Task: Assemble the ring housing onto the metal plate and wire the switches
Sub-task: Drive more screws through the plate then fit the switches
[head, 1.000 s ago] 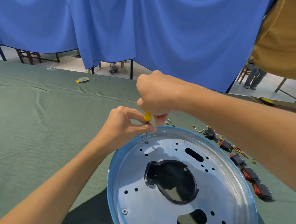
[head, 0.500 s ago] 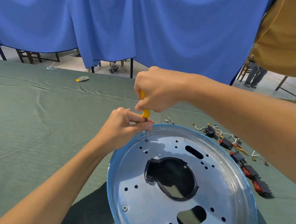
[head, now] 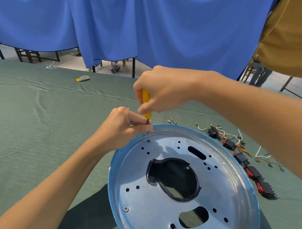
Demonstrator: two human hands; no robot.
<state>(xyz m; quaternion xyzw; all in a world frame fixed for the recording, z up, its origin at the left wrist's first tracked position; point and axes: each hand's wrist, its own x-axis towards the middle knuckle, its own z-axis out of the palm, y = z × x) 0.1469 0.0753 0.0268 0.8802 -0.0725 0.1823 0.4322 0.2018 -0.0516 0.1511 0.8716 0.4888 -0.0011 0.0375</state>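
Gripping the yellow-handled screwdriver (head: 146, 104) w/ your right hand (head: 161, 90), you've got it standing near upright: handle at top inside the closed fist, shaft pointing straight down, tip seated in a hole at the far edge of the metal plate (head: 217, 185). Long axis runs vertical, barely tilted. Your left hand (head: 120, 129) is pinched shut on the bare shaft just under the handle, thumb & forefinger steadying it right above the blue rim.

Plate sits on the green tablecloth (head: 36, 127) directly in front of you, dished side up, tilted a bit twd you. Black ring housing (head: 173, 178) shows through the big centre cutout, oval, its long axis running from near-right to far-left. One screw (head: 126, 208) is already in at the near-left edge.

Switches (head: 251, 172), black w/ red rockers, lie in a row to the right of the plate, w/ white wires (head: 260, 153) beside them. Two loose screws (head: 172, 120) lie just past the far rim.
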